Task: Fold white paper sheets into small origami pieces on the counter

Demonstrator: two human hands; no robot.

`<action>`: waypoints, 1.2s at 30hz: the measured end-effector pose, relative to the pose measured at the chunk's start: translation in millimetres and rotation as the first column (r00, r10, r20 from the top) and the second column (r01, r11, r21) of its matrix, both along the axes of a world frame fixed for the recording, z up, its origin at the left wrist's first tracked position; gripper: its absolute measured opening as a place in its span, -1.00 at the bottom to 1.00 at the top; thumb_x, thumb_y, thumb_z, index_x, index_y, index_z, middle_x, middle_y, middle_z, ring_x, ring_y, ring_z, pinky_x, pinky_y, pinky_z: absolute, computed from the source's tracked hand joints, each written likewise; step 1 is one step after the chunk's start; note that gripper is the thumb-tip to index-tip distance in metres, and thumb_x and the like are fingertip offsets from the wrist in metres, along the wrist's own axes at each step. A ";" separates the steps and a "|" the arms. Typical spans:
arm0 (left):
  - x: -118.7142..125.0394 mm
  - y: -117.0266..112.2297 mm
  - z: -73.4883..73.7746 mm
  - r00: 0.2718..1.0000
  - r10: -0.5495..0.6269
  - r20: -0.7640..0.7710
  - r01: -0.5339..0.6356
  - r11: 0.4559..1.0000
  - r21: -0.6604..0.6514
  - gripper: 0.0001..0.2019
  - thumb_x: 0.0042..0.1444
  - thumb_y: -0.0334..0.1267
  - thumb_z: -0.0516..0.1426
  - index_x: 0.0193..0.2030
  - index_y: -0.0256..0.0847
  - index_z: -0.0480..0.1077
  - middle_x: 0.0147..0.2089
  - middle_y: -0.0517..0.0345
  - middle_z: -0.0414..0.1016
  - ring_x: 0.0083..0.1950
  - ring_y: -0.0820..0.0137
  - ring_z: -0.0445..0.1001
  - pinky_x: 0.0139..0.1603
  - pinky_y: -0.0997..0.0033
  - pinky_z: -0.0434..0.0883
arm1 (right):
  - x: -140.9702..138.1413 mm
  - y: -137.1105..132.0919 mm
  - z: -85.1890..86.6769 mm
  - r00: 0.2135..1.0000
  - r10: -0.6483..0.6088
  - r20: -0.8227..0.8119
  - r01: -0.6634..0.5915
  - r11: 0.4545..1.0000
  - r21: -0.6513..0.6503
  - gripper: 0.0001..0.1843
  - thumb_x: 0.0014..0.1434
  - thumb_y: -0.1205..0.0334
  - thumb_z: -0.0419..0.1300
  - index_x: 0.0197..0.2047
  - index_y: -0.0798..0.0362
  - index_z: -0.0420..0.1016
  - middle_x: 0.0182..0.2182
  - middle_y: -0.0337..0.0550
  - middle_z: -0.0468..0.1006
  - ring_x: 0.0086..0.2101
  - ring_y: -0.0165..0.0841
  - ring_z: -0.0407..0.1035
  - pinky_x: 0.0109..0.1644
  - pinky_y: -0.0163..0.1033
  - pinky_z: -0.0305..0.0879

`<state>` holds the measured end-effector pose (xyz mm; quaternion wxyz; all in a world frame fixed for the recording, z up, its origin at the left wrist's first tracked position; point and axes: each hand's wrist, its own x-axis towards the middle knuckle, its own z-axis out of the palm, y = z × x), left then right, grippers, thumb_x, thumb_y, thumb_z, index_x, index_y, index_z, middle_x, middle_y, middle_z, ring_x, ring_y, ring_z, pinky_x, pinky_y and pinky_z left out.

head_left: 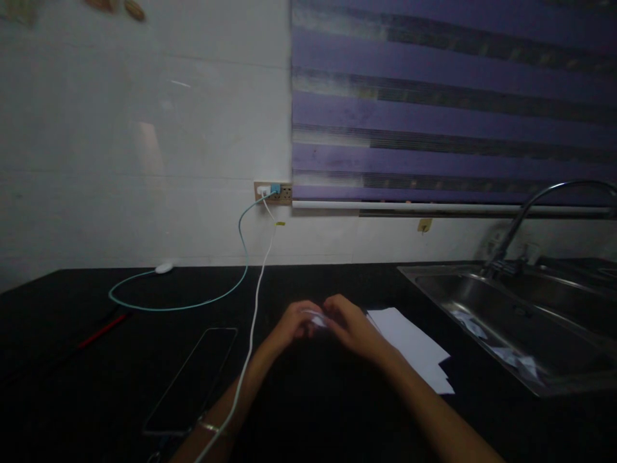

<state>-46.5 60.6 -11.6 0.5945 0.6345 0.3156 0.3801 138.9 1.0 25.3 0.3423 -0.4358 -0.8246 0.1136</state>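
The left hand has its fingers closed on a small white paper, held up above the counter between the two hands; the right hand curves in at the paper's other end, its thumb and fingertips close about it, though blur and dim light hide whether they pinch. The fold of the paper cannot be made out. The work looks partway along: a few small, creased-looking pieces lie along the near edge of the sink, seemingly finished or set aside, while a loose stack of flat sheets just beyond the right forearm seems left to use. The counter is dark and smooth. On its left lie a phone, a red stick-like thing and a white disc on a teal cable. A white cable runs from the socket strip down across the left forearm. Behind stands a pale tiled wall, with a purple striped blind and, at right, a curved tap.
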 end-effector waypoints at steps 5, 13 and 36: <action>2.0 1.6 -4.3 0.996 0.033 -0.080 -0.029 0.998 0.051 -0.59 0.02 -0.03 0.12 -0.19 -0.39 0.46 -0.52 0.13 0.46 -0.67 0.54 0.31 -0.71 0.61 -0.03 | 1.8 1.1 -0.1 0.997 0.030 0.078 -0.034 0.998 0.052 -0.84 0.21 0.34 0.06 -0.16 0.06 0.43 -0.06 -0.03 0.36 -0.08 -0.29 0.31 -0.01 -0.19 0.25; 6.7 -1.7 -10.8 0.990 -0.039 -0.132 0.059 0.986 0.153 -0.58 0.12 0.02 0.07 -0.30 -0.38 0.48 -0.48 0.10 0.48 -0.62 0.52 0.32 -0.57 0.54 0.22 | 2.0 7.3 -13.6 0.968 -0.115 0.221 0.113 0.993 0.019 -0.84 0.15 0.30 0.13 -0.22 0.07 0.51 -0.05 -0.02 0.35 -0.07 -0.26 0.29 -0.04 -0.21 0.29; 11.3 -14.0 -8.9 0.919 0.164 -0.359 -0.058 0.956 0.289 -0.64 0.18 0.05 0.00 -0.15 -0.20 0.39 -0.40 0.18 0.44 -0.44 0.43 0.36 -0.46 0.51 0.18 | 47.7 65.4 14.9 0.700 -0.386 0.601 0.308 0.922 0.234 -0.75 0.11 0.48 0.09 -0.18 0.06 0.50 -0.12 0.04 0.37 -0.12 -0.19 0.23 -0.14 -0.22 0.21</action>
